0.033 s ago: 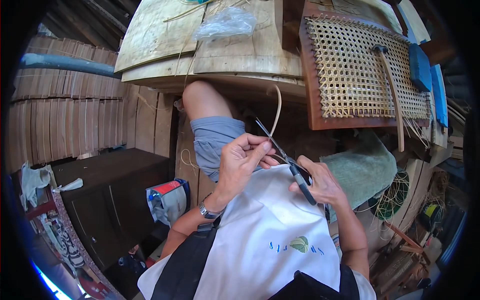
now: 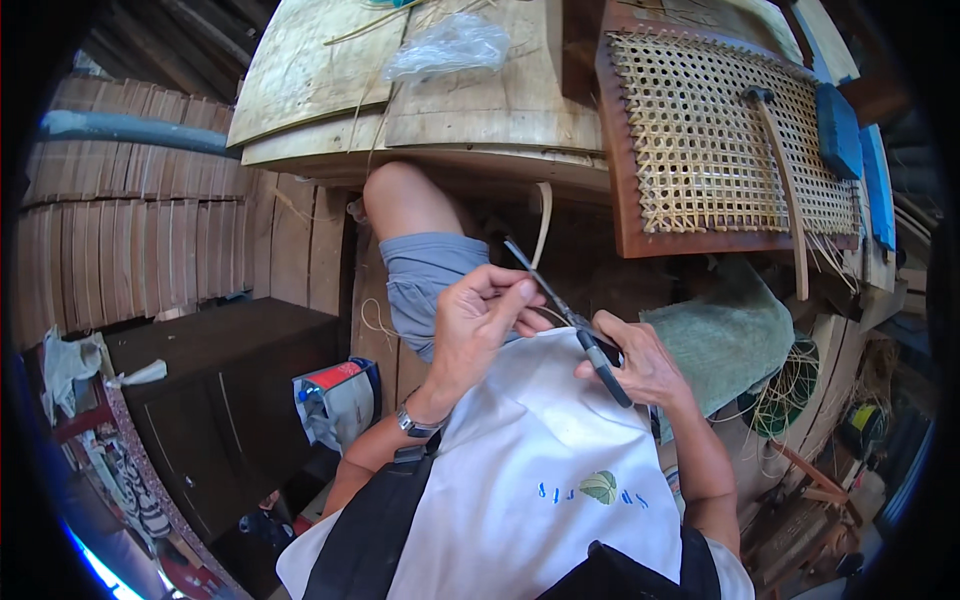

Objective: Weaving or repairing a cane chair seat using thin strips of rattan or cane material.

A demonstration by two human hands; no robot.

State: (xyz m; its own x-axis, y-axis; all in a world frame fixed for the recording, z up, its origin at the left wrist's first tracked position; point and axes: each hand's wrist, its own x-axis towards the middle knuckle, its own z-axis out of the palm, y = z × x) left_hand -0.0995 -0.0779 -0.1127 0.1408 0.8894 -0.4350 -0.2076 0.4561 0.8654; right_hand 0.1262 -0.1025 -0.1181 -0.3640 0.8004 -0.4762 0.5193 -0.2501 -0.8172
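A pale cane strip (image 2: 545, 220) is pinched between the thumb and fingers of the left hand (image 2: 474, 332), the tips pressed together around it. From there the strip is carried upward in a gentle bend, its upper end seen just below the edge of the wooden bench (image 2: 480, 115). A pair of scissors (image 2: 600, 364) is gripped by the right hand (image 2: 645, 365), with fingers curled about the dark handles; the long blade is slanted up and to the left, close beside the strip (whether the blades are parted cannot be told). Both hands are held in front of the white shirt (image 2: 540, 430), near each other, and a watch (image 2: 416, 424) is worn on the left wrist.

At the right of the bench, a framed panel of woven cane (image 2: 690, 140) is set, with a hammer (image 2: 788, 190) laid across the weave and a blue block (image 2: 838, 130) placed near its right side. A crumpled clear plastic bag (image 2: 450, 48) is left on the bench top. Below the panel, a greenish cloth (image 2: 725, 330) is draped, and loose strands (image 2: 785, 395) are heaped beside it.
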